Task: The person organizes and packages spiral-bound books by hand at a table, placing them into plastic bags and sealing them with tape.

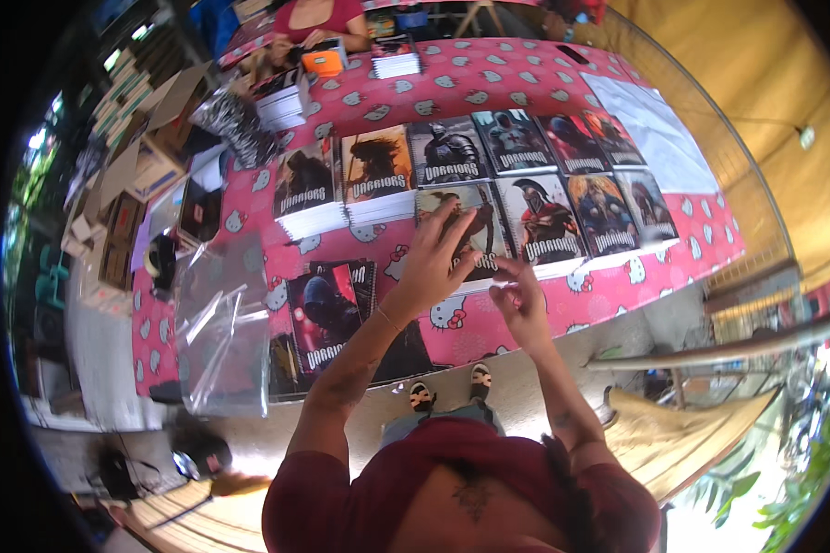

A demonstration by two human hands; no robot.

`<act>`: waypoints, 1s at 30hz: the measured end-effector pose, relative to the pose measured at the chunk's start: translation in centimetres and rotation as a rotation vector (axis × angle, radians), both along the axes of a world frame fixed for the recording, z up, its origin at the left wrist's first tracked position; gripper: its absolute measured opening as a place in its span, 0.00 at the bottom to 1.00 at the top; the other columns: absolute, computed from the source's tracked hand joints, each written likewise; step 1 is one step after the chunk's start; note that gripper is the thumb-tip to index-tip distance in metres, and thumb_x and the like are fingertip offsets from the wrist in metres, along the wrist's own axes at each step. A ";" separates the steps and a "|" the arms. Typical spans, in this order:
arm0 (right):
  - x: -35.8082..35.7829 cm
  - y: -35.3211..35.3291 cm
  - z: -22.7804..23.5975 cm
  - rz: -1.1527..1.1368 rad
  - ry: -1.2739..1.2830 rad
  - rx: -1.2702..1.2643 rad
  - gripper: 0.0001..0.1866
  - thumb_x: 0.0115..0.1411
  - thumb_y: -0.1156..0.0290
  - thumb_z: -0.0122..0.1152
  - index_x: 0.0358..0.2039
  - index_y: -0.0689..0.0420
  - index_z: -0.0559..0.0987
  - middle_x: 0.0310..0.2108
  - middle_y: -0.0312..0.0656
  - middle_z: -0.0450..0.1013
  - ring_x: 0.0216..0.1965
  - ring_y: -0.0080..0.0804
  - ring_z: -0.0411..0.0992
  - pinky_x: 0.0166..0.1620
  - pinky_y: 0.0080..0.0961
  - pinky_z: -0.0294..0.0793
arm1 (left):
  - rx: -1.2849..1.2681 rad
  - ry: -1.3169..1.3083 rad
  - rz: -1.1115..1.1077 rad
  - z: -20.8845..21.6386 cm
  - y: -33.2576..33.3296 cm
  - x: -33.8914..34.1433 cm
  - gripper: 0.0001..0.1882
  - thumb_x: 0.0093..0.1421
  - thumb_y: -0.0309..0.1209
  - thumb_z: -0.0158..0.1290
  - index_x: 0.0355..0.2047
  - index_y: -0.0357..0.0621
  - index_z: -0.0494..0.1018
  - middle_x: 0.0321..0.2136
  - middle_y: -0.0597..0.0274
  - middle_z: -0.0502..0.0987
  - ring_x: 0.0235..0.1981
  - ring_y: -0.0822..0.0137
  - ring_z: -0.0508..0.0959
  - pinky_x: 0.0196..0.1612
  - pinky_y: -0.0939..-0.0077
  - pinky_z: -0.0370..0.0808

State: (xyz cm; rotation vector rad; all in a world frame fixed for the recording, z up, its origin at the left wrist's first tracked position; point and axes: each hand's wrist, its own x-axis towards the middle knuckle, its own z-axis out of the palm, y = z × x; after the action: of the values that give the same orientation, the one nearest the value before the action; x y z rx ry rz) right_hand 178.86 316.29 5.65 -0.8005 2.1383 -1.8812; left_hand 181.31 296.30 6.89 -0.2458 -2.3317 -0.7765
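While the left hand [431,265] lies over the archer book [494,232] with its fingers spread wide, the thumb apart from the rest, the right hand [524,309] sits at the book's five o'clock corner, fingers loosely curled with a narrow gap; whether these touch the edge I cannot tell. The archer book lies flat in the row nearer the person, at twelve o'clock from their feet, its tan cover showing a figure with a bow above pale lettering; the left hand hides much of its nine o'clock side. Directly at twelve o'clock from it is a knight book [447,152], at three a red-cloaked warrior book [542,219], and at ten an orange book pile [376,166]. Toward eight o'clock lie loose hooded-figure books [326,309], the left forearm passing over their near side, and beyond them clear plastic sheets [223,323]. A white sheet [659,129] covers the two o'clock end of the pink counter [705,226]; a seated co-worker [321,23] is at eleven.
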 end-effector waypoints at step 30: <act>7.8 -13.1 -4.9 0.435 -1.330 -0.134 0.30 0.54 0.65 0.61 0.57 0.62 0.70 0.42 0.49 0.77 0.41 0.40 0.79 0.47 0.37 0.81 | -0.365 -0.064 -0.019 -7.2 -16.7 25.8 0.45 0.43 0.26 0.64 0.65 0.49 0.61 0.67 0.44 0.54 0.72 0.50 0.49 0.70 0.45 0.51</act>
State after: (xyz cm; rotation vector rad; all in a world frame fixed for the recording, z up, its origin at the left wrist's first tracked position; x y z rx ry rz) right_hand 186.69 303.24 0.76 0.0743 0.9206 -1.5493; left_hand 207.11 279.64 -0.31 -0.4064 -2.5241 -0.3658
